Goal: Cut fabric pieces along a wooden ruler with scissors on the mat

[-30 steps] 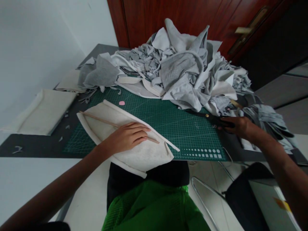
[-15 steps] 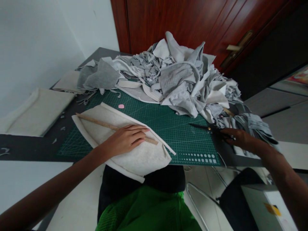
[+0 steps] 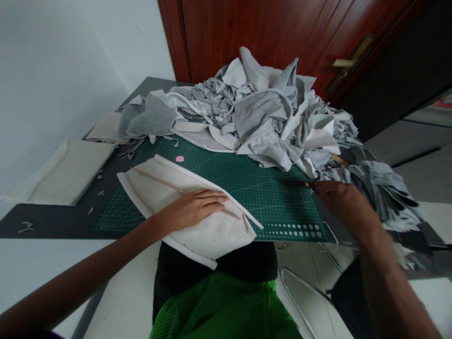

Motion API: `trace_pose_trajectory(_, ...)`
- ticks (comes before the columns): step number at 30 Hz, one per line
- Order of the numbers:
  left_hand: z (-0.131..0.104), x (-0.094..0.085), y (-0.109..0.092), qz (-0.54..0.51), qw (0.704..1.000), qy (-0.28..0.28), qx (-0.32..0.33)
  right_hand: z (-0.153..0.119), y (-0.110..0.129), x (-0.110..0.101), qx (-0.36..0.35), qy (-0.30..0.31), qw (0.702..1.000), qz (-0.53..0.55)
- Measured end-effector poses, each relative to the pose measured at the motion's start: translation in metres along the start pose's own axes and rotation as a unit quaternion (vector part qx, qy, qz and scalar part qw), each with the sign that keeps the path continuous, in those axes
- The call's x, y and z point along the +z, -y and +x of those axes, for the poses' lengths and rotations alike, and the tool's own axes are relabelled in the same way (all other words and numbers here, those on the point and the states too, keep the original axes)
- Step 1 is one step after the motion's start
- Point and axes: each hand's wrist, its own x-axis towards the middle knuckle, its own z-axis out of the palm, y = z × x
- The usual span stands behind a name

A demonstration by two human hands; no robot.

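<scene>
My left hand (image 3: 201,207) rests over a cream padded fabric piece (image 3: 197,240), its fingers curled around a thin wooden strip (image 3: 155,179) that looks like a ruler. The strip lies slantwise across the fabric and shows on both sides of the hand. The fabric has rolled edges and overhangs the front of the green cutting mat (image 3: 254,183). Dark scissors (image 3: 296,182) are in my closed right hand (image 3: 335,193), above the mat's right edge. Their blades point left, apart from the fabric, and look blurred.
Grey and white fabric scraps (image 3: 264,117) are heaped along the back, against the wooden door (image 3: 247,28). A folded cream piece (image 3: 74,165) lies left. A small pink piece (image 3: 180,159) sits on the mat. Stacked grey strips (image 3: 377,183) stand right, near a chair (image 3: 300,282).
My right hand has brought the scissors slightly left and turned. The wooden strip now shows a narrower side under my left hand. The view has shifted a little.
</scene>
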Motion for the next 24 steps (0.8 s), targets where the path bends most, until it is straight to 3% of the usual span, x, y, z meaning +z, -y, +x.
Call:
trace_pose_trajectory(2, 0.006, 0.001, -0.004, -0.02, 1.0, -0.01, 0.008, -0.021, 0.059, 0.003, -0.051, -0.011, 0.997, 0.051)
trace_pose_trajectory(4, 0.012, 0.002, -0.009, -0.045, 0.999, -0.016, 0.007, -0.042, 0.123, 0.012, -0.114, -0.01, 0.979, 0.171)
trace_pose_trajectory(6, 0.016, 0.002, -0.013, -0.061, 0.998, -0.025, 0.006, -0.059, 0.179, 0.025, -0.145, 0.02, 0.97, 0.196)
trace_pose_trajectory(9, 0.018, -0.001, -0.014, -0.062, 0.996, -0.057, 0.009, -0.07, 0.225, 0.043, -0.118, 0.029, 0.976, 0.181)
trace_pose_trajectory(14, 0.014, -0.007, -0.012, -0.048, 0.992, -0.095, -0.072, -0.06, 0.232, 0.063, -0.098, 0.039, 0.982, 0.158)
trace_pose_trajectory(17, 0.012, -0.009, -0.015, 0.022, 0.991, -0.092, -0.094, -0.049, 0.229, 0.07, -0.097, 0.048, 0.983, 0.147)
trace_pose_trajectory(20, 0.003, -0.01, -0.02, 0.105, 0.982, -0.079, -0.135, -0.044, 0.222, 0.07, -0.099, 0.05, 0.984, 0.14)
trace_pose_trajectory(24, -0.017, -0.012, -0.022, 0.127, 0.97, -0.062, -0.199, -0.054, 0.201, 0.063, -0.114, 0.04, 0.981, 0.152)
